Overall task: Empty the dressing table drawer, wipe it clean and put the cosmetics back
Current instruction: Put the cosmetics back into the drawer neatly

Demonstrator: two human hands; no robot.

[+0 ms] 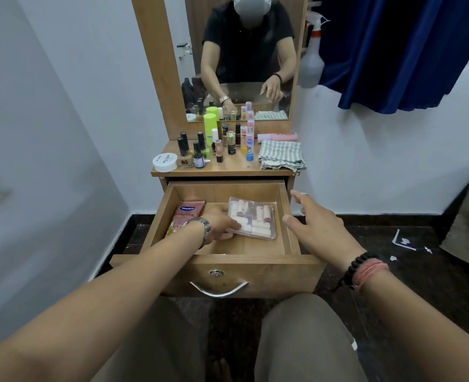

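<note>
- Nearest the camera: two bent knees in grey-brown trousers [305,337], with dark floor [448,271] between and around them
- Just beyond: pulled-out wooden drawer [255,267], with a curved metal handle [219,290] and a small round lock [216,273] on its front panel
- Reaching into the drawer from the left: left hand [222,223], a metal watch [204,228] on the wrist, fingers pinched onto the near left edge of a clear plastic case [254,217]
- Inside that case: short pale pink and white tubes, lying jumbled; exact kind too small to tell
- Case resting on the drawer floor, right of centre, close to the right wall
- Against the drawer's left wall: a pink Vaseline tube [188,213], lying flat, lower end hidden behind the left wrist
- Hovering above the drawer's right wall: right hand [314,226], fingers spread wide, holding nothing; black beads and pink thread [365,270] at the wrist
- Farther back, on the table top [233,168]: white round jar [165,162], dark-capped nail polish bottles [199,155], a lime-green bottle [210,128], upright lip balm sticks [249,146]
- To the right of these: folded striped cloth [281,155], a pink tube [279,137] lying behind it
- Farthest: mirror [241,56] in a wooden frame, reflecting a person in a dark shirt
- Right of the mirror: white spray bottle [312,59], beside a blue curtain [401,51]
</note>
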